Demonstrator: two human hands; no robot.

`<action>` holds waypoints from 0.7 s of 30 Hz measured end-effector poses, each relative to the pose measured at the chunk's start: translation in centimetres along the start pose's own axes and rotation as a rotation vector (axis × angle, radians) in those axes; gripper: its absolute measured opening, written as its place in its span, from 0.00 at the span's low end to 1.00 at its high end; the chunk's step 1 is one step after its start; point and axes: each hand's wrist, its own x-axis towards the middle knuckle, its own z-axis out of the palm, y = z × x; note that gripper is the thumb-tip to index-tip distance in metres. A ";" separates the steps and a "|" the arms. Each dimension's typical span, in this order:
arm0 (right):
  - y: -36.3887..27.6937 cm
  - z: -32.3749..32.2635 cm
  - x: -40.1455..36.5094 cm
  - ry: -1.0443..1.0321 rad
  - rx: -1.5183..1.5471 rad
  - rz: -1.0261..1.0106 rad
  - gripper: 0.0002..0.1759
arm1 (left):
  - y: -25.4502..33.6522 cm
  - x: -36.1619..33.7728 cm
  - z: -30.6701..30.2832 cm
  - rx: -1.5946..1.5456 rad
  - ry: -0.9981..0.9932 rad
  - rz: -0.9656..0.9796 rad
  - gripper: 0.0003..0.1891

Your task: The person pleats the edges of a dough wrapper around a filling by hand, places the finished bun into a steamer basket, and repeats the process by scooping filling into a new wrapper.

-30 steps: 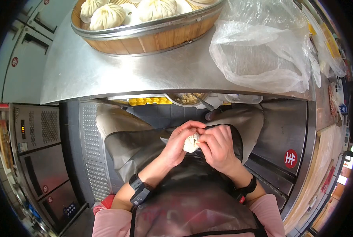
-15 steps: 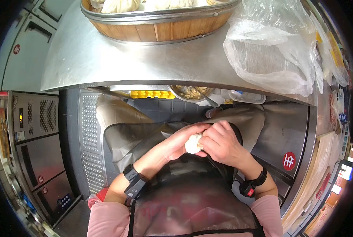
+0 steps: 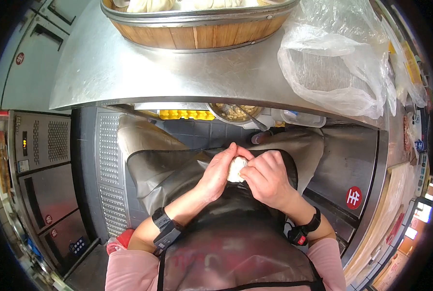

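A small white pleated bun (image 3: 236,170) is held between both hands, above the dark apron on my lap. My left hand (image 3: 218,169) cups it from the left, its fingers curled around the far side. From the right, my right hand (image 3: 266,175) pinches the bun's edge with thumb and fingertips. The underside of the bun is hidden. Larger pale buns (image 3: 151,5) sit in an oval wooden steamer (image 3: 197,36) on the metal counter beyond my hands.
The steel counter (image 3: 177,77) crosses in front, with a clear plastic bag (image 3: 330,58) at its right. Below it stand a bowl (image 3: 216,114) of chopped filling with a spoon, a yellow tray (image 3: 186,115) and a clear container (image 3: 301,119). Metal cabinets flank both sides.
My left hand has tilted more upright around the bun, its fingers now raised higher. The right fingers have shifted along the bun's edge, and more of its pleated top shows.
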 end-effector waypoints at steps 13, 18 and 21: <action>1.0 -1.5 0.9 -0.265 0.035 -0.252 0.08 | 1.0 -0.2 -0.2 0.384 -0.117 -0.223 0.30; 1.0 -1.6 1.1 -0.324 0.010 -0.347 0.07 | 1.7 -0.2 -0.2 0.384 -0.200 -0.288 0.29; 1.2 -1.7 1.7 -0.314 0.017 -0.408 0.09 | 1.7 0.0 -0.4 0.377 -0.219 -0.332 0.29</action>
